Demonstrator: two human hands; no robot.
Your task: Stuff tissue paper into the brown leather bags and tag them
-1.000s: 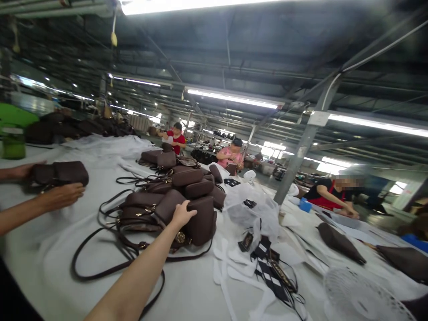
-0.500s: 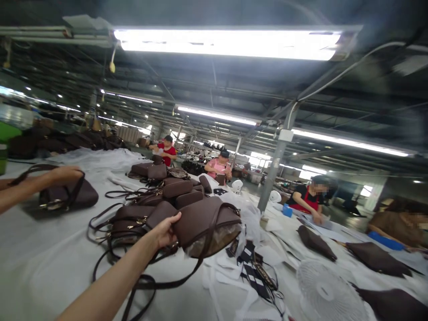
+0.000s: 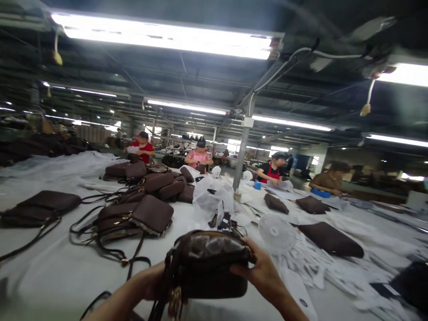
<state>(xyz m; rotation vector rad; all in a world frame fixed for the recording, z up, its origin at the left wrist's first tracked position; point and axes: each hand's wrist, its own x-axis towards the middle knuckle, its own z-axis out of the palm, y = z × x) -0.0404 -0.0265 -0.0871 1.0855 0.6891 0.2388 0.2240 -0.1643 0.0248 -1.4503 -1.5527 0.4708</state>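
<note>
A dark brown handbag [image 3: 214,278] is held up in front of me between both hands. My left hand [image 3: 155,281] grips its left end, where a strap and gold-coloured metal fittings hang; part of those fingers is hidden behind the bag. My right hand [image 3: 262,269] closes on the right end, thumb on the near face and fingers toward the upper edge. Shiny, crinkled material shows along the bag's top. Beyond my left hand, a pile of brown handbags [image 3: 152,214] with long straps lies on the white-covered table [image 3: 43,272]. Another brown bag [image 3: 43,206] rests alone at the left.
Black tags [image 3: 224,221] and clear plastic [image 3: 212,194] lie beyond the held bag. A white fan [image 3: 277,232] stands to the right, near brown pieces [image 3: 331,238] and white strips [image 3: 306,265]. A metal post [image 3: 241,162] rises behind. Several co-workers [image 3: 272,171] work across the table.
My left hand has let go of the bag at the left and joined my right hand on the handbag. That handbag has come off the pile, nearer to me. The view has turned right.
</note>
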